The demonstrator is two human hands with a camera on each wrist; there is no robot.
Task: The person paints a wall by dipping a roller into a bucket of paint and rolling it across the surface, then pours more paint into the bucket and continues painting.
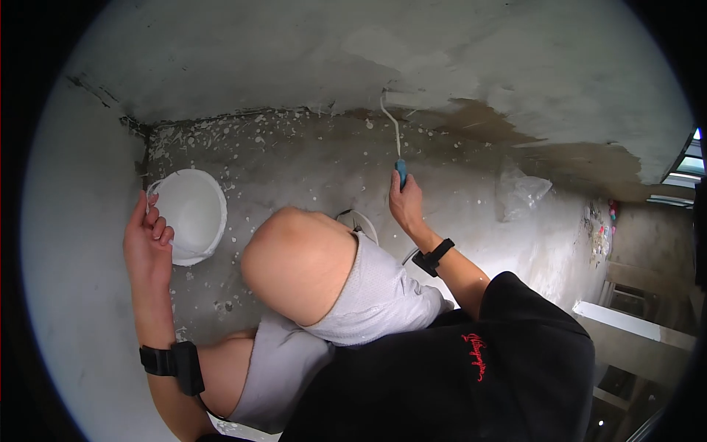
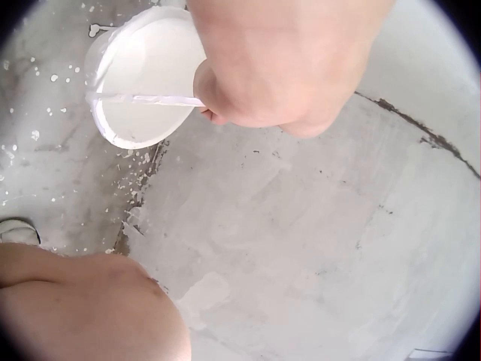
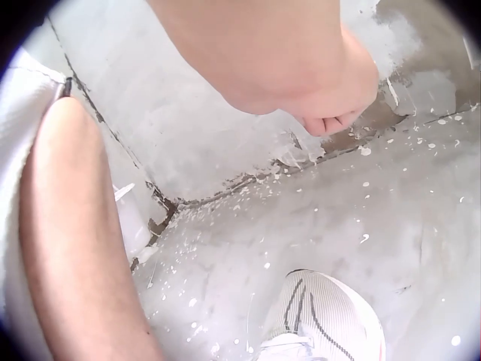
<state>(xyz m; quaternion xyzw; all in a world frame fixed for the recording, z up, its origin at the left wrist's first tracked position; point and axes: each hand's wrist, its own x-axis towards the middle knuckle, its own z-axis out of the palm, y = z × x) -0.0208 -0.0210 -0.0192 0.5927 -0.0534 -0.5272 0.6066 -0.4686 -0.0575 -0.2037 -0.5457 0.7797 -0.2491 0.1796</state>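
My left hand [image 1: 149, 247] has its fingers curled round the thin white handle [image 2: 150, 99] of a white bucket [image 1: 223, 214]. The bucket is tilted, its mouth facing up toward me, with a white coating inside. On the other side, my right hand [image 1: 406, 205] grips the blue handle of a paint roller [image 1: 400, 166]. From that handle the roller's bent, pale wire frame [image 1: 395, 125] reaches to the foot of the wall [image 1: 412, 51], where its far end blends with the pale wall coat. In the right wrist view the roller is hidden behind my right hand [image 3: 323, 90].
White splashes dot the grey floor [image 1: 287, 169]. A bare brown patch [image 1: 486, 121] shows low on the wall. Crumpled clear plastic [image 1: 523, 190] lies to the right. My bare knee [image 1: 294, 258] and a white shoe [image 3: 323, 316] are between the hands.
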